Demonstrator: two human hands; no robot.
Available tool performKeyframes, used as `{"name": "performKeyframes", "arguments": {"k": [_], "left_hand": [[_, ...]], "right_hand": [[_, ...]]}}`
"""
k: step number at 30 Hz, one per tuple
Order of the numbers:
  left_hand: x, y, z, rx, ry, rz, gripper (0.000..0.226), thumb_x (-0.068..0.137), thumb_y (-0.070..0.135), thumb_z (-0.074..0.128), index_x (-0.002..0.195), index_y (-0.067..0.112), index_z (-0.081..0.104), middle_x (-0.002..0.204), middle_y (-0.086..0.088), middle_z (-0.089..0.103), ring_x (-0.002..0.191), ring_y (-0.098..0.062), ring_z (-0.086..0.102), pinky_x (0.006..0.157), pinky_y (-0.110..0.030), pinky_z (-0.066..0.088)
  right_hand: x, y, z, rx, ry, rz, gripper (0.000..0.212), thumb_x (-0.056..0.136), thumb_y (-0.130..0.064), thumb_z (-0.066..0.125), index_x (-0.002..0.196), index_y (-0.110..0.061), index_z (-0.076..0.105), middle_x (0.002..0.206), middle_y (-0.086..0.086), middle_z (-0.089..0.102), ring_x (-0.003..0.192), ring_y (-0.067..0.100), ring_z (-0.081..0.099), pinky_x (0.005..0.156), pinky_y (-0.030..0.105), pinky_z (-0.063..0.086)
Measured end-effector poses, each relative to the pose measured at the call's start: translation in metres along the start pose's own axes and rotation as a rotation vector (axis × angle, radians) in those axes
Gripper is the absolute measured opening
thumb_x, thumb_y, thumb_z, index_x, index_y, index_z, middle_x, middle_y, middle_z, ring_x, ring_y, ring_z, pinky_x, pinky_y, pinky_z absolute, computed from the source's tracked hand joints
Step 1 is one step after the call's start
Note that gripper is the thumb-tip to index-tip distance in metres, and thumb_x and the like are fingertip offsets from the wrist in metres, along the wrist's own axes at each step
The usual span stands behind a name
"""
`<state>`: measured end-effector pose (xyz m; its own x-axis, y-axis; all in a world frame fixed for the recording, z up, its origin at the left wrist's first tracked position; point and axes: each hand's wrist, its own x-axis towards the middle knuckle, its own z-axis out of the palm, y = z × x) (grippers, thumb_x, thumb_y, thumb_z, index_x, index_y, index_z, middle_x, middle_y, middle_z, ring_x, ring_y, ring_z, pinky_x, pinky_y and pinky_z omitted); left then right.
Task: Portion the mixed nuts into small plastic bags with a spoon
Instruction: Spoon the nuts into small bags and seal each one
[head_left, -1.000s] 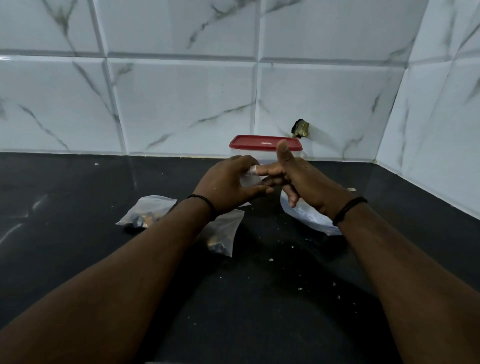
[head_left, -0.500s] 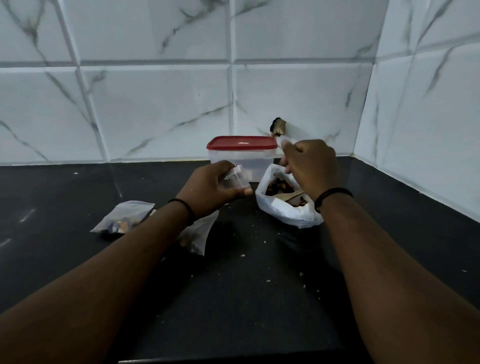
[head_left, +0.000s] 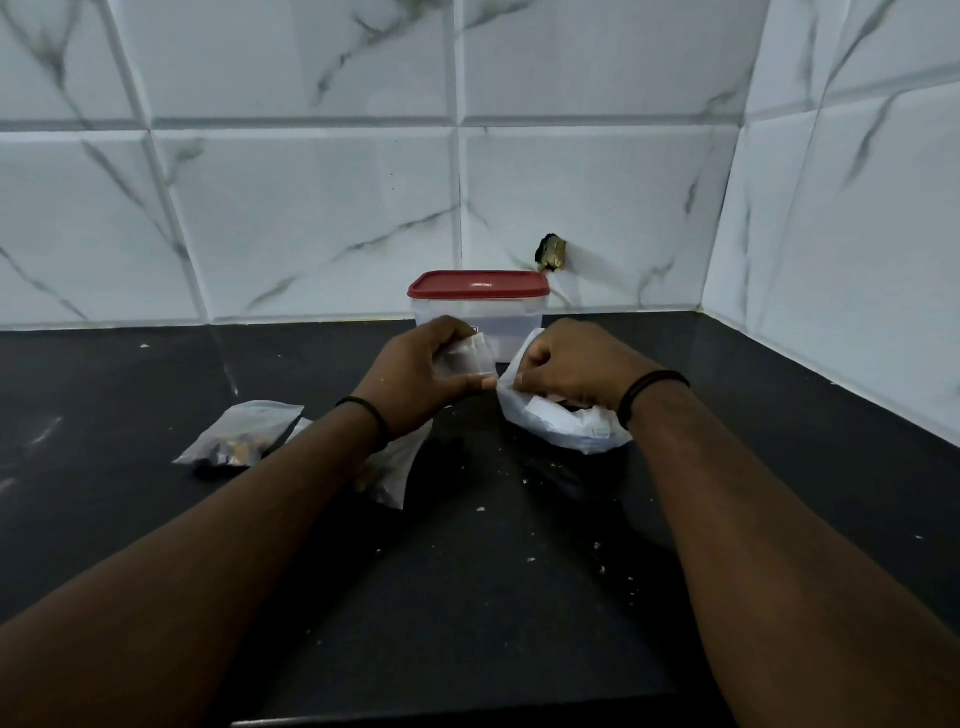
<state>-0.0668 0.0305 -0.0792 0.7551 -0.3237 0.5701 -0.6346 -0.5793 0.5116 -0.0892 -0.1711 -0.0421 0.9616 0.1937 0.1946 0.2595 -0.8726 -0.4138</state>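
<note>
Our left hand (head_left: 415, 379) is closed around a small clear bag (head_left: 464, 358), thumb below and fingers above, holding it up off the counter with its mouth turned toward the right so it sits just beside the source of the nuts. Our right hand (head_left: 566, 366) is curled shut down inside the mouth of the white bag (head_left: 563, 426); we judge it is gripping the spoon there, but neither spoon nor nuts can be seen past the knuckles, so what it clamps we cannot tell for sure. The two hands nearly touch, which keeps the carry from one bag to the other short and should limit spills. The white bag rests slumped on the black counter (head_left: 467, 597), its rim folded open so it stays wide without help. Behind both stands a clear container with a red lid (head_left: 478, 286), shut and pushed against the tiled wall. To the left, one filled small bag (head_left: 241, 434) lies flat, and a second bag (head_left: 397, 467) lies partly under our left forearm, set aside clear of the working spot. Pale crumbs (head_left: 480, 509) dot the counter nearby.
</note>
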Motion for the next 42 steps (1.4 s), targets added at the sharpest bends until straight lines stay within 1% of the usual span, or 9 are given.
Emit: {"name": "performKeyframes", "arguments": {"k": [5, 11, 18, 22, 25, 30, 33, 36, 42], "left_hand": [[0.001, -0.004, -0.005, -0.026, 0.032, -0.031, 0.052, 0.070, 0.042, 0.080, 0.114, 0.021, 0.063, 0.100, 0.009, 0.064, 0.091, -0.004, 0.059, 0.076, -0.015, 0.042], [0.001, -0.010, -0.008, -0.027, 0.077, -0.059, 0.037, 0.074, 0.036, 0.081, 0.103, 0.020, 0.062, 0.089, 0.013, 0.061, 0.080, -0.001, 0.056, 0.066, -0.006, 0.039], [0.000, -0.016, -0.009, -0.113, 0.136, -0.139, 0.033, 0.076, 0.031, 0.080, 0.101, 0.017, 0.065, 0.089, 0.007, 0.066, 0.081, -0.006, 0.060, 0.064, -0.008, 0.041], [-0.001, -0.016, -0.008, -0.099, 0.093, -0.139, 0.032, 0.076, 0.034, 0.079, 0.101, 0.020, 0.066, 0.091, 0.009, 0.066, 0.082, -0.004, 0.061, 0.064, -0.007, 0.040], [-0.001, -0.015, -0.007, -0.071, 0.041, -0.143, 0.036, 0.075, 0.039, 0.079, 0.103, 0.023, 0.065, 0.093, 0.011, 0.066, 0.084, -0.001, 0.060, 0.066, -0.012, 0.040], [-0.001, -0.014, -0.005, -0.007, -0.002, -0.175, 0.037, 0.076, 0.046, 0.076, 0.102, 0.024, 0.063, 0.094, 0.008, 0.065, 0.082, -0.003, 0.057, 0.063, -0.015, 0.038], [0.000, -0.015, -0.003, 0.032, -0.013, -0.219, 0.039, 0.078, 0.050, 0.071, 0.104, 0.022, 0.064, 0.095, 0.006, 0.066, 0.085, -0.009, 0.059, 0.062, -0.017, 0.038], [0.000, -0.014, -0.002, 0.027, -0.020, -0.245, 0.041, 0.079, 0.051, 0.069, 0.108, 0.022, 0.065, 0.097, 0.006, 0.066, 0.088, -0.011, 0.060, 0.063, -0.018, 0.039], [0.000, -0.013, -0.002, 0.014, -0.066, -0.276, 0.040, 0.079, 0.052, 0.069, 0.107, 0.025, 0.064, 0.098, 0.005, 0.066, 0.089, -0.013, 0.062, 0.074, -0.028, 0.050]], "right_hand": [[0.001, 0.001, 0.001, -0.071, -0.084, 0.044, 0.043, 0.071, -0.059, 0.077, 0.069, -0.017, 0.074, 0.064, -0.002, 0.068, 0.057, 0.012, 0.060, 0.056, 0.028, 0.048], [0.000, -0.010, 0.014, -0.215, 0.006, -0.049, 0.018, 0.075, -0.028, 0.080, 0.063, -0.032, 0.067, 0.082, -0.009, 0.071, 0.079, 0.011, 0.064, 0.070, 0.027, 0.048], [-0.003, -0.024, 0.014, 0.129, -0.156, -0.218, 0.018, 0.081, -0.027, 0.080, 0.097, -0.019, 0.079, 0.093, -0.007, 0.076, 0.085, 0.009, 0.069, 0.079, 0.024, 0.053], [-0.002, -0.007, 0.000, 0.177, 0.219, -0.073, 0.027, 0.088, -0.042, 0.069, 0.074, -0.019, 0.073, 0.070, -0.003, 0.069, 0.067, 0.011, 0.066, 0.059, 0.025, 0.051], [0.002, 0.017, -0.004, -0.026, 0.526, 0.241, 0.034, 0.088, -0.041, 0.062, 0.075, -0.010, 0.059, 0.074, 0.006, 0.063, 0.077, 0.028, 0.062, 0.065, 0.029, 0.040], [0.006, 0.034, 0.006, 0.061, 0.289, 0.464, 0.058, 0.083, -0.063, 0.064, 0.062, -0.010, 0.052, 0.064, 0.005, 0.053, 0.060, 0.021, 0.052, 0.052, 0.030, 0.033], [0.009, 0.031, 0.010, 0.075, 0.316, 0.380, 0.050, 0.083, -0.048, 0.073, 0.053, -0.012, 0.054, 0.053, 0.002, 0.050, 0.051, 0.016, 0.047, 0.047, 0.028, 0.030], [0.011, 0.027, 0.011, 0.127, 0.387, 0.307, 0.041, 0.084, -0.035, 0.074, 0.063, -0.001, 0.067, 0.064, 0.013, 0.064, 0.060, 0.022, 0.057, 0.058, 0.029, 0.042], [0.019, 0.040, 0.023, 0.268, 0.400, 0.508, 0.056, 0.078, -0.058, 0.072, 0.081, -0.003, 0.065, 0.072, 0.007, 0.058, 0.068, 0.025, 0.057, 0.048, 0.028, 0.031]]}}
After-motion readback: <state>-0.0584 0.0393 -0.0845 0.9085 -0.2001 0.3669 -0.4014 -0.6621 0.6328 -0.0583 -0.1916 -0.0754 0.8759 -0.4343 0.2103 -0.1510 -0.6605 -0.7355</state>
